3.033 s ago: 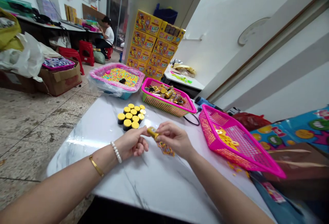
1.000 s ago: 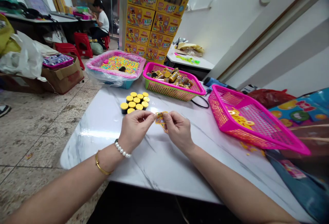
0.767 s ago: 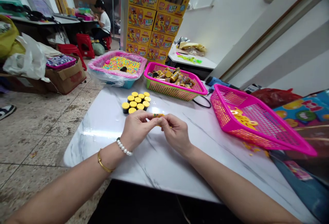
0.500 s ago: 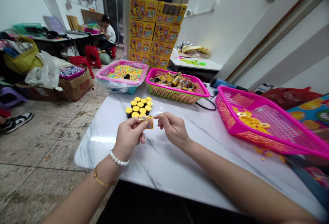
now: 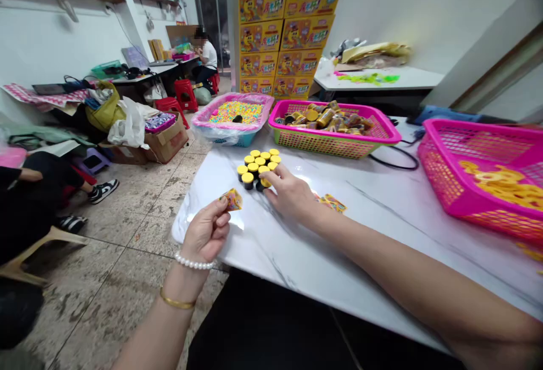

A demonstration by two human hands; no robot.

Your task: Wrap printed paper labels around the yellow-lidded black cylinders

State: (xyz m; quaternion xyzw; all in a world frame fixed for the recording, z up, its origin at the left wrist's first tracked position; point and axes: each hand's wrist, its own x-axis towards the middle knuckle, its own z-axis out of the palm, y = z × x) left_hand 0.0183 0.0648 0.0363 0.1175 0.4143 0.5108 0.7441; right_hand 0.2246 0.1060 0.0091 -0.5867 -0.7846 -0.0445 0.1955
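Observation:
My left hand [image 5: 207,228] is closed, pinching a small printed yellow label [image 5: 233,200] between thumb and finger above the table's left edge. Ahead of it stands a tight cluster of small black cups with yellow lids [image 5: 253,167]. My right hand [image 5: 292,193] has its fingers closed around a yellow-lidded black cup [image 5: 263,170] at the near right of the cluster; the fingers partly cover that cup. More printed yellow labels [image 5: 333,203] lie on the white marbled table [image 5: 271,245], just beyond my right wrist.
Behind the cups stand a tub of coloured beads [image 5: 237,112] and a pink basket of wrapped cups [image 5: 335,121]. A pink basket of yellow rings [image 5: 487,172] is on the right. Yellow cartons [image 5: 284,36] are stacked behind. People sit at the left and far back.
My right hand has moved from beside the label to the cup cluster and closed on a cup. My left hand still pinches the label, now left of the cups. The view has turned left.

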